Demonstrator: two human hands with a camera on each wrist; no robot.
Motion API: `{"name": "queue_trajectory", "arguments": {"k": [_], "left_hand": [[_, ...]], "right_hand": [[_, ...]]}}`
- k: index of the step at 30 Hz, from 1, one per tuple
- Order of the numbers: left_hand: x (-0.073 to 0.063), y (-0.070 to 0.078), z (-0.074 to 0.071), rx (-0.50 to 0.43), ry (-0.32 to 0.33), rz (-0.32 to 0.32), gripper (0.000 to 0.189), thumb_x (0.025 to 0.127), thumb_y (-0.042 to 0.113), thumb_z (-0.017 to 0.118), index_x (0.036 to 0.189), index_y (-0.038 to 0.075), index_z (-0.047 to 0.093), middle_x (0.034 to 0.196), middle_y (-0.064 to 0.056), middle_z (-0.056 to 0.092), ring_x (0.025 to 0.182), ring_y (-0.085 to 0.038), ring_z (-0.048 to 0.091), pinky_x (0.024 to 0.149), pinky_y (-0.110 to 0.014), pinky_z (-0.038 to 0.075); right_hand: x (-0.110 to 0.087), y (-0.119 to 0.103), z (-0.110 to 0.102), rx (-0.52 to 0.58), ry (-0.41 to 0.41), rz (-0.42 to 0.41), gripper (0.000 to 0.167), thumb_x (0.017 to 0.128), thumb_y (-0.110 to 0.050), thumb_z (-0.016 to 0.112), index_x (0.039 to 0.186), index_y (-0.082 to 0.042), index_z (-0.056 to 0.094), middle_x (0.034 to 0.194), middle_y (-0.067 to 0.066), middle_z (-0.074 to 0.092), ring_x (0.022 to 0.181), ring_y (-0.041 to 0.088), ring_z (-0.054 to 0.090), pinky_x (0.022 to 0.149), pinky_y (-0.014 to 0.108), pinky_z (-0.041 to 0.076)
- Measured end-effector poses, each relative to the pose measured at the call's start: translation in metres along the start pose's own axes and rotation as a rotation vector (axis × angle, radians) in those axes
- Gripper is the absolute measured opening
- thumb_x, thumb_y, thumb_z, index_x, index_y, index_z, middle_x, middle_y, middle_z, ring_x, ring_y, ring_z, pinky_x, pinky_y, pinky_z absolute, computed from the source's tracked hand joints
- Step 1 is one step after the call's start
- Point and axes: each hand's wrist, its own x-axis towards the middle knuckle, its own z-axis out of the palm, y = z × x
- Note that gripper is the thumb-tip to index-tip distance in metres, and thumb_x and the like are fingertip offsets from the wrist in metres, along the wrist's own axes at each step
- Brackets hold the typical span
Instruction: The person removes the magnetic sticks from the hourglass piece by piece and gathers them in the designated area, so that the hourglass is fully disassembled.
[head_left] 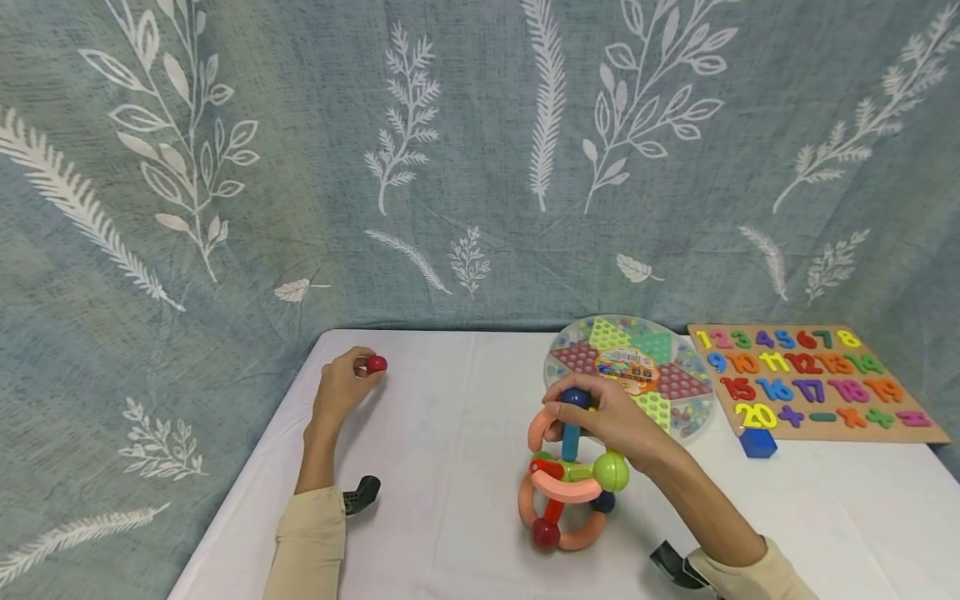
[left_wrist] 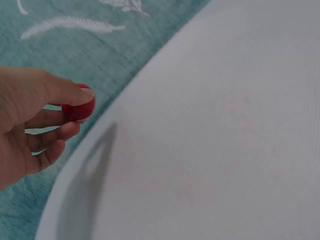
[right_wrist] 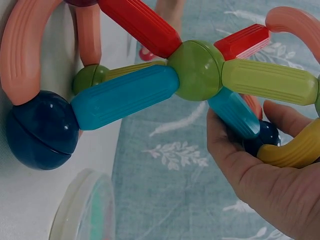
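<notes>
My left hand (head_left: 345, 385) pinches a red ball (head_left: 377, 364) between thumb and fingers above the far left of the white table; the left wrist view shows the same ball (left_wrist: 79, 106) at the fingertips. With my right hand (head_left: 611, 417) I grip the top of a magnetic stick-and-ball structure (head_left: 567, 489), around a dark blue ball (head_left: 575, 398). The structure joins coral curved sticks, straight red, blue and green sticks, and coloured balls. Up close in the right wrist view, a green ball (right_wrist: 195, 70) joins several sticks, and my fingers wrap the dark blue ball (right_wrist: 262, 136) beside a yellow curved stick (right_wrist: 292, 149).
Behind my right hand lies a round Chinese checkers board (head_left: 558, 375). To its right is a wooden number board (head_left: 817, 383) with a blue block (head_left: 758, 443) at its near edge. A patterned curtain (head_left: 480, 167) hangs behind the white table (head_left: 450, 467).
</notes>
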Motion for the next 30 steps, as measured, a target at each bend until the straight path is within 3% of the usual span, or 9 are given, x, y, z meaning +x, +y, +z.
{"name": "queue_trajectory", "arguments": {"k": [7,12,21,30], "left_hand": [[-0.003,-0.017,0.013,-0.010,0.013,-0.044,0.037,0.095,0.011,0.074,0.127,-0.006,0.065,0.120,-0.032,0.071,0.103,-0.040,0.070,0.094,-0.055,0.056],[-0.005,-0.016,0.011,-0.028,0.001,-0.072,0.042,0.096,0.012,0.073,0.132,-0.006,0.062,0.124,-0.033,0.070,0.106,-0.042,0.069,0.097,-0.056,0.056],[-0.003,-0.018,0.009,-0.027,-0.030,-0.062,0.045,0.097,0.013,0.072,0.137,-0.004,0.060,0.125,-0.033,0.068,0.106,-0.040,0.066,0.100,-0.057,0.054],[-0.005,-0.015,0.001,-0.007,-0.092,-0.085,0.054,0.094,0.011,0.074,0.143,-0.002,0.056,0.130,-0.032,0.067,0.113,-0.042,0.068,0.102,-0.058,0.053]], "right_hand": [[0.000,0.000,0.001,-0.016,-0.003,0.002,0.032,0.103,-0.024,0.067,0.125,0.000,0.065,0.089,0.000,0.077,0.086,0.016,0.077,0.091,0.027,0.059],[0.001,-0.001,0.001,-0.016,-0.008,-0.006,0.032,0.103,-0.023,0.067,0.125,0.000,0.065,0.089,0.000,0.077,0.086,0.015,0.077,0.090,0.028,0.059],[0.000,-0.001,0.000,-0.008,-0.006,-0.004,0.033,0.103,-0.023,0.067,0.125,0.001,0.064,0.089,0.001,0.076,0.086,0.016,0.076,0.089,0.027,0.060],[-0.001,-0.003,0.001,-0.026,-0.005,0.003,0.036,0.103,-0.023,0.067,0.128,0.003,0.062,0.093,0.005,0.075,0.088,0.016,0.076,0.089,0.026,0.059]]}}
